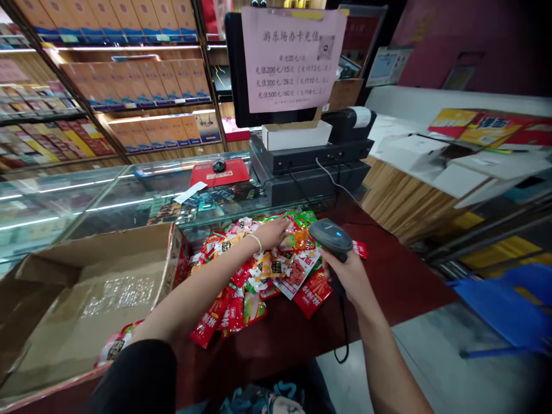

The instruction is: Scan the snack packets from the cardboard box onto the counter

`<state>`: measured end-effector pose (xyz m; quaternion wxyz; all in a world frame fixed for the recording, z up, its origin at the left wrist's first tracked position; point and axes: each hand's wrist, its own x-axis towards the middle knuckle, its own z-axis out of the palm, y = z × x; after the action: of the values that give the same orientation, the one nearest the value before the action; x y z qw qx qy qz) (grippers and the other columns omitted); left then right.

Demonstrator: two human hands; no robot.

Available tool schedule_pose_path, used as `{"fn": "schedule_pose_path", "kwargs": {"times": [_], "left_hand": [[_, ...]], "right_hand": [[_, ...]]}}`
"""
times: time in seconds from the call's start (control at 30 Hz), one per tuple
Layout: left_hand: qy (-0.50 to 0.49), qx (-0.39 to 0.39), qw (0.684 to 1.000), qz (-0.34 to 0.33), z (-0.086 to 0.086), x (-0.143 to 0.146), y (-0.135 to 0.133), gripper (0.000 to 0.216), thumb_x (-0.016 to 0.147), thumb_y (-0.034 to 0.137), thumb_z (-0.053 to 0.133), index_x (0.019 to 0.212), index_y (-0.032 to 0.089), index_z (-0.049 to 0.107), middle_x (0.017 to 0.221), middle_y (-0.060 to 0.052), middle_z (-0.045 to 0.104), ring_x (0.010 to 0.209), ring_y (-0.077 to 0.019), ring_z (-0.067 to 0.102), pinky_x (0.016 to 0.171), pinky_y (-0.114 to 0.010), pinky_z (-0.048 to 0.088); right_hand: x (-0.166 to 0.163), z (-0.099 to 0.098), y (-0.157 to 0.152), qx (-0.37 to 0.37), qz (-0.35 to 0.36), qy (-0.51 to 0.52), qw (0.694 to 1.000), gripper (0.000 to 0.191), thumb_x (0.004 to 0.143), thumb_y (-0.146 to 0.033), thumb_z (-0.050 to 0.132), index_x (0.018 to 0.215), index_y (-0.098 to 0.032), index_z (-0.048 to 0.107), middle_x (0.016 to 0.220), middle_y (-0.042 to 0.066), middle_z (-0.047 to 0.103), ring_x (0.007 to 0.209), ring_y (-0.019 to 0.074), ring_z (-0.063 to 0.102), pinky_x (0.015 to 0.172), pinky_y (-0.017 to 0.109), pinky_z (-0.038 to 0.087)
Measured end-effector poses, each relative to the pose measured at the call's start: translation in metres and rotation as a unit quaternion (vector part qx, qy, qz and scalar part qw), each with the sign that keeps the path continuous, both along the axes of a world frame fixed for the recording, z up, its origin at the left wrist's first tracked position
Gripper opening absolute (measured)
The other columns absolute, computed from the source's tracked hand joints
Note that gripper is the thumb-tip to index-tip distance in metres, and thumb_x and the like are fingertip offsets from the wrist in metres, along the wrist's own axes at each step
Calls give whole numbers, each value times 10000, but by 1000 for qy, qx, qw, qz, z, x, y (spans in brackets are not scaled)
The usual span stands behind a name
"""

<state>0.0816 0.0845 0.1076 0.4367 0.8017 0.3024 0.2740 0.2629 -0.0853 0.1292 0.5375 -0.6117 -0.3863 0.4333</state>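
My right hand is closed round the grip of a dark grey barcode scanner, whose head with a blue light points at a heap of red, orange and green snack packets on a dark red counter. The scanner's cable hangs down over the counter's front edge. My left hand reaches across the heap and rests on the packets at its far side, fingers curled on one of them. A thin band circles that wrist.
An open cardboard box lies at the left with a packet or two in it. Behind the heap stand a glass display case, a monitor with a pink notice, a receipt printer and a mouse on a red pad. A blue stool is at the right.
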Motion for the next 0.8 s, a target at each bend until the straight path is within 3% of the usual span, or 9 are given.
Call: {"fn": "schedule_pose_path", "kwargs": {"times": [0.2,0.3,0.4,0.5,0.63,0.8], "left_hand": [[37,-7,996,78,48,-76,-6,238,752,146,666,971,223,722,1067,-81,701,1144,-291,562,1056,-357,353],[38,-12,990,132,69,-132,-26,210,794,189,651,982,229,734,1020,-64,712,1087,-278,586,982,-337,403],[38,-14,979,201,79,-191,-54,190,814,209,644,979,237,735,1003,-51,713,1031,-250,600,900,-302,437],[75,-16,962,264,76,-251,-83,164,811,230,659,956,241,736,953,-42,720,928,-226,617,842,-285,444],[124,-25,935,331,60,-322,-114,140,794,274,693,920,235,739,893,-37,728,831,-208,628,761,-258,438],[180,-28,911,371,40,-383,-144,165,804,322,684,920,214,729,862,-35,721,754,-179,608,699,-242,422]], "right_hand": [[-23,7,9,11,62,-40,997,408,715,-577,756,691,-207,587,487,-26,557,391,127,481,409,264,400],[-48,12,17,-4,113,-51,992,429,687,-604,760,684,-208,594,484,-17,561,378,136,491,398,273,407],[-80,17,26,-19,174,-54,983,441,684,-618,749,674,-205,593,471,-14,554,370,140,496,382,268,393],[-116,21,33,-23,233,-78,969,428,705,-605,729,675,-198,601,458,-5,557,379,142,501,394,266,392],[-165,23,41,-16,298,-113,948,371,716,-553,731,714,-196,630,441,-5,560,393,151,506,401,261,371],[-220,26,47,-2,347,-127,929,345,713,-525,725,773,-189,677,481,-1,596,405,147,510,428,263,379]]}}
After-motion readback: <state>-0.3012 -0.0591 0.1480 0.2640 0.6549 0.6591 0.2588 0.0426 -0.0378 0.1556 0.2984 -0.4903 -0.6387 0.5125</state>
